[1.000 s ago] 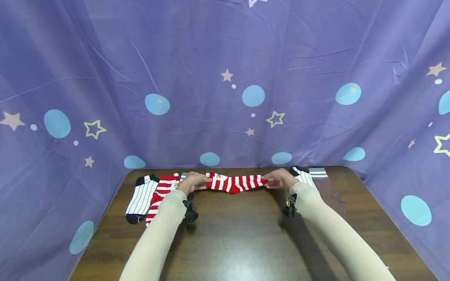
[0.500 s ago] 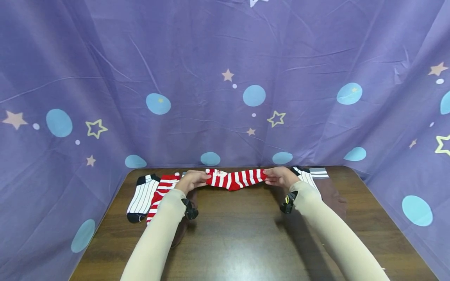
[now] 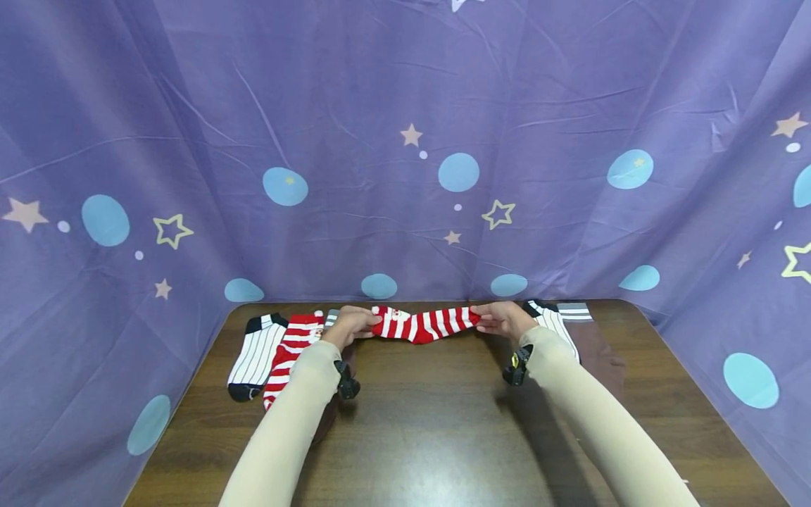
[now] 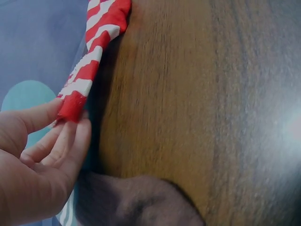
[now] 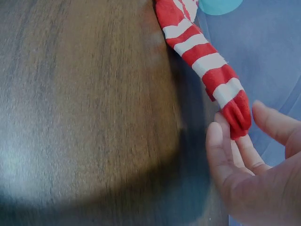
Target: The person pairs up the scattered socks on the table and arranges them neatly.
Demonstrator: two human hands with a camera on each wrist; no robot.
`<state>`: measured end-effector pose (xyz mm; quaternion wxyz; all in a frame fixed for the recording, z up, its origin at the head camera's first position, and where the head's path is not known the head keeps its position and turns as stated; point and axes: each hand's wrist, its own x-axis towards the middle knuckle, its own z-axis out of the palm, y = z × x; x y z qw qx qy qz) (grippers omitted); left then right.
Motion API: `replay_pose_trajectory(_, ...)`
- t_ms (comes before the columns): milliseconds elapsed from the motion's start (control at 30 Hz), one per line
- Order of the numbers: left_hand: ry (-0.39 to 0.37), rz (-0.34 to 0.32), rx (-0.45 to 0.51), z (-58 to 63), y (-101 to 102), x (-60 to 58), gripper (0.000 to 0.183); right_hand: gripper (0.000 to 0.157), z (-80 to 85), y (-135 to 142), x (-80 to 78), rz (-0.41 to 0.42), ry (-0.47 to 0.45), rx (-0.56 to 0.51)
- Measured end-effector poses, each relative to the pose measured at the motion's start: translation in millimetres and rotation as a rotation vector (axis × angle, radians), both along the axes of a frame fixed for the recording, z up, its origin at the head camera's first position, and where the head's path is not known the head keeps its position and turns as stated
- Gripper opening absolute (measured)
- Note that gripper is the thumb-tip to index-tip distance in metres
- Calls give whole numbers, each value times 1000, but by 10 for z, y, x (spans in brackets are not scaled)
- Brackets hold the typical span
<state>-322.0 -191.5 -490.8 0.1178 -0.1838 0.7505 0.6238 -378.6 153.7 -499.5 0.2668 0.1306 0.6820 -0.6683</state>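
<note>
Shift: since a second ago the held sock (image 3: 427, 328) sits slightly higher in our head view, most plainly at its toe.
Left hand (image 3: 350, 327): narrow, pinching the cuff between thumb and fingers.
Right hand (image 3: 505, 320): narrow, holding the toe; in the wrist view we see bent fingers against it and the thumb just beside.
Held sock's place: stretched left to right between the hands, at the table's far middle, heel toward us; whether it touches the wood we cannot tell.
Red-and-white socks: we count two, the held one and a second striped sock (image 3: 292, 352) at left.
Pinstriped socks: two, one left (image 3: 256, 358), one far right (image 3: 552, 327).
Brown socks: two, one left (image 4: 136, 200), partly under the arm, one right (image 3: 603, 355).
Table (image 3: 418, 415): one, wooden.
Curtain (image 3: 355, 141): purple, beyond the far edge.
</note>
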Motion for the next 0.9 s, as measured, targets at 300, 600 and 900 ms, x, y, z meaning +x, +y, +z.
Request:
replay_pose_trajectory(300, -35, -70, -15, 58, -40, -20, 50, 35, -1155, 418, -965, 70, 52, -130)
replay_pose_trajectory(600, 39, -2, -9, -13, 1, 3, 40, 41, 92, -13, 170, -45, 123, 53)
replay_pose_trajectory(900, 89, 38, -99, -87, 76, 4, 32, 41, 144, -119, 264, -177, 144, 75)
